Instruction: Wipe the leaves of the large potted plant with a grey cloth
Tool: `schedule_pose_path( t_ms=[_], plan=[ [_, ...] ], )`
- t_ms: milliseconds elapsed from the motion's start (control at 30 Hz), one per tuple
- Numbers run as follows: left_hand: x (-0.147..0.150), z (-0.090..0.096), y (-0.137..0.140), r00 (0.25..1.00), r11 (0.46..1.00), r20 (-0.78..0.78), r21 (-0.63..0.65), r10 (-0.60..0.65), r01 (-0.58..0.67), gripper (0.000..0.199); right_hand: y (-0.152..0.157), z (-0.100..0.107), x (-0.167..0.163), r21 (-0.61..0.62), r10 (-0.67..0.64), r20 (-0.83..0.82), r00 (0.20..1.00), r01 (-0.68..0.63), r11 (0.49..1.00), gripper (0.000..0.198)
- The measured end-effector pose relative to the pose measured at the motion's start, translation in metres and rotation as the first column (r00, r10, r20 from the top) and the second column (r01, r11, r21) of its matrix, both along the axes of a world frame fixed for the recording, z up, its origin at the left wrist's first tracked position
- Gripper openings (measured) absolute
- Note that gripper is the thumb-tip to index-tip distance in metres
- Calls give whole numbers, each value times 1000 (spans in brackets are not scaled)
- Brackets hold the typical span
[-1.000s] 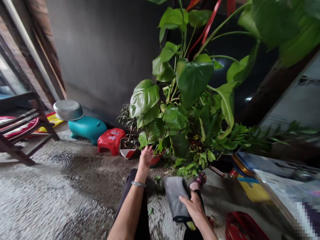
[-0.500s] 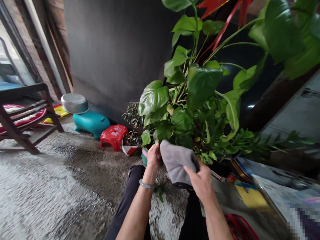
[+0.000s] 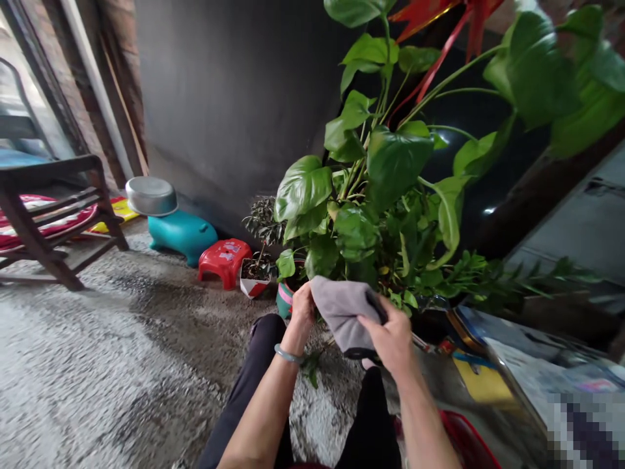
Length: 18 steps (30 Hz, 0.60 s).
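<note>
A grey cloth (image 3: 342, 312) with a dark border hangs bunched in front of me. My right hand (image 3: 393, 332) is closed on its right side, the thumb lying over the top. My left hand (image 3: 303, 306), a pale bangle (image 3: 288, 354) on its wrist, is closed at the cloth's upper left corner; its fingertips are partly hidden there. Just beyond both hands rises a large leafy plant (image 3: 354, 228) with broad green leaves. A green pot with a pink band (image 3: 284, 299) shows to the left of my left hand.
Along the dark wall stand a small potted plant (image 3: 255, 286), a red stool (image 3: 225, 262) and a teal animal-shaped seat (image 3: 180, 236) bearing a metal basin (image 3: 151, 195). A wooden chair (image 3: 58, 241) is at left. A cluttered table (image 3: 532, 371) borders the right.
My left hand has moved slightly down and right, from beside a leaf to the cloth's corner. The cloth and my right hand have shifted a little; the view has turned slightly left.
</note>
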<state>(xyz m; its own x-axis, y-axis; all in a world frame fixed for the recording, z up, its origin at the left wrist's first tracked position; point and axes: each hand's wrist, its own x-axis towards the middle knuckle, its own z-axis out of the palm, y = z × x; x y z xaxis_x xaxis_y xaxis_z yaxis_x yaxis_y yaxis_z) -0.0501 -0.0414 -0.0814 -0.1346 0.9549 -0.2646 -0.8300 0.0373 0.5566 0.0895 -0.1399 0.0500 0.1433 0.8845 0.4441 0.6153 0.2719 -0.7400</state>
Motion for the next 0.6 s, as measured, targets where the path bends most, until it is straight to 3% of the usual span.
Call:
schedule_pose_path(
  t_ms=[100, 167, 233, 333, 433, 500, 600],
  plan=[
    [4, 2, 0, 1000, 1000, -2, 24, -19, 19, 26, 3, 32, -7, 240, -105, -57, 993, 116, 964, 41],
    [6, 5, -2, 1000, 999, -1, 23, -29, 30, 24, 19, 41, -20, 298, -123, -67, 990, 137, 945, 41],
    [7, 5, -4, 999, 999, -10, 26, -44, 44, 22, 33, 30, -30, 199, -50, -42, 998, 58, 978, 40],
    [-4, -2, -4, 997, 998, -43, -8, -63, 62, 23, 31, -11, -23, -44, 38, -44, 998, -40, 998, 41],
    [-31, -3, 6, 999, 994, -27, -99, 44, -46, 21, 6, -41, 6, -181, -95, -159, 983, 66, 981, 48],
    [-56, 7, 21, 988, 983, 36, -119, 148, -143, 21, -10, -39, 24, -236, -196, -290, 937, 128, 963, 55],
    [-91, 42, 52, 972, 988, 179, -30, 154, -151, 20, -17, -4, 27, -165, -242, -509, 826, 182, 969, 54]
  ],
)
